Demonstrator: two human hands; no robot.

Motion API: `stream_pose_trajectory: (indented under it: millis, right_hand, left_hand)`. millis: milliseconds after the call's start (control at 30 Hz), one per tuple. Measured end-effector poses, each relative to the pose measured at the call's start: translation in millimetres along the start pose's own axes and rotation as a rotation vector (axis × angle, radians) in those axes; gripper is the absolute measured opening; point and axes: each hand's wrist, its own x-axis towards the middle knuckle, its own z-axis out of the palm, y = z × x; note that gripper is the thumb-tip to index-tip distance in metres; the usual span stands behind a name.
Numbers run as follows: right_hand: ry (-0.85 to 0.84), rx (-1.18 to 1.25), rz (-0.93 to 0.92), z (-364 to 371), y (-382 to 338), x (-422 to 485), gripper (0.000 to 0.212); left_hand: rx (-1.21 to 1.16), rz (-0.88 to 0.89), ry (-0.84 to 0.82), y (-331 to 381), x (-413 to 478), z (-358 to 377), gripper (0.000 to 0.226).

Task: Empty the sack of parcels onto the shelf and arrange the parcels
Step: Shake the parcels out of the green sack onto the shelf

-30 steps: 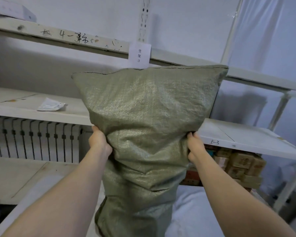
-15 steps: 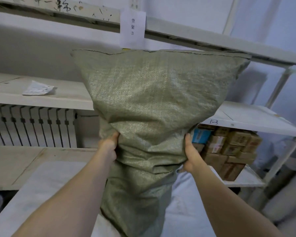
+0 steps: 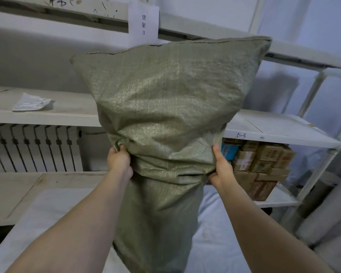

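A green woven sack (image 3: 165, 107) is held up in front of me, its sewn closed end on top and its lower part hanging down out of view. My left hand (image 3: 119, 160) grips a fold of the sack's left side. My right hand (image 3: 220, 168) grips the right side at the same height. The sack bulges above my hands. Behind it runs the middle shelf (image 3: 71, 113), where one grey plastic parcel (image 3: 31, 102) lies at the left. No parcel inside the sack can be seen.
A paper label (image 3: 143, 21) hangs from the upper shelf. Several cardboard boxes (image 3: 262, 164) are stacked under the right shelf board (image 3: 280, 131). A radiator (image 3: 32, 148) stands below the middle shelf at left. A lower board (image 3: 18, 194) lies in front of it.
The sack's top has swung a little to the right and sits lower against the label. My hands keep their grip on its sides. My view has dipped slightly.
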Motion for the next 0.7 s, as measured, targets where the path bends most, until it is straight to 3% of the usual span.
stream_pose_trajectory:
  millis: [133, 233, 333, 400, 500, 567, 700]
  right_hand:
    - [-0.003, 0.062, -0.070, 14, -24, 1, 0.054]
    - [0.002, 0.088, -0.112, 18, -37, 0, 0.040]
    - [-0.040, 0.129, -0.121, 16, -32, 9, 0.055]
    - [-0.049, 0.161, -0.087, 12, -21, 17, 0.062]
    - [0.033, 0.122, -0.007, 6, -10, 25, 0.050]
    - [0.116, 0.069, 0.035, 3, -5, 34, 0.041]
    - [0.031, -0.051, 0.175, 2, 3, 36, 0.051]
  left_hand:
    - [-0.083, 0.026, -0.071, 14, -2, 12, 0.013]
    - [-0.123, 0.065, -0.090, 17, -2, 19, 0.011]
    - [-0.156, 0.016, -0.084, 10, 2, 16, 0.010]
    - [-0.269, -0.110, -0.154, 4, 2, 11, 0.027]
    - [-0.404, -0.173, -0.232, -4, 7, 4, 0.055]
    - [-0.367, -0.193, -0.219, -6, 13, -2, 0.062]
    - [-0.135, -0.306, -0.207, -6, 15, -5, 0.061]
